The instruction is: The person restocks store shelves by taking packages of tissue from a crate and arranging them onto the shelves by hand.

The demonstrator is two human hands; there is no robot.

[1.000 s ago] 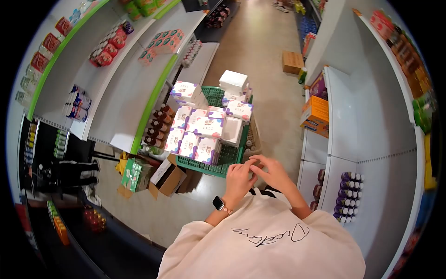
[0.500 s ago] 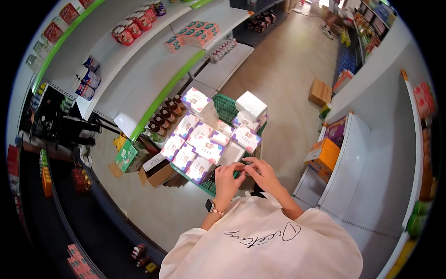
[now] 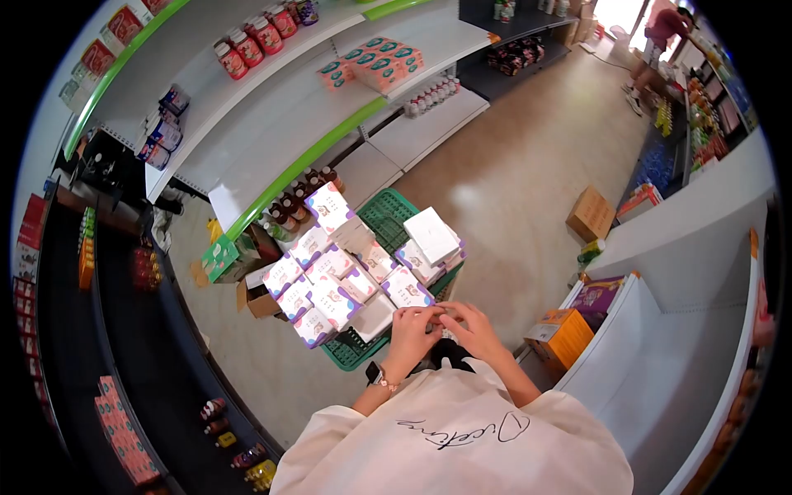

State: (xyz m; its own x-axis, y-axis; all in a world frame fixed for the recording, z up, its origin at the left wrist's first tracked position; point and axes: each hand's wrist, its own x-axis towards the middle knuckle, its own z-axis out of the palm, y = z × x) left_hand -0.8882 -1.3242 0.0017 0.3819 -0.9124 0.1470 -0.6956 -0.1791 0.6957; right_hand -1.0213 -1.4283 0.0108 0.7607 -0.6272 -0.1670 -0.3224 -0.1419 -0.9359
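My left hand (image 3: pixel 412 334), with a watch at the wrist, is in front of my chest at the near edge of a green basket (image 3: pixel 351 350). My right hand (image 3: pixel 472 327) meets it at the fingertips. The fingers of both hands are bent together, and whatever they may hold is too small to make out. Just beyond them, white tissue packs (image 3: pixel 332 302) with purple and pink marks are stacked in the basket. A plain white pack (image 3: pixel 431 236) lies on top at the basket's right side.
White shelves (image 3: pixel 280 140) with green edges hold pink packs (image 3: pixel 388 64) and bottles at the left. Dark shelves (image 3: pixel 157 363) run down the near left. An orange box (image 3: pixel 561 338) stands on the right shelf, a carton (image 3: pixel 591 214) on the floor. A person (image 3: pixel 664 33) bends at the far right.
The view has turned, so the basket and packs appear lower and tilted, and the far person has come into fuller view. My hands stay together at the fingertips.
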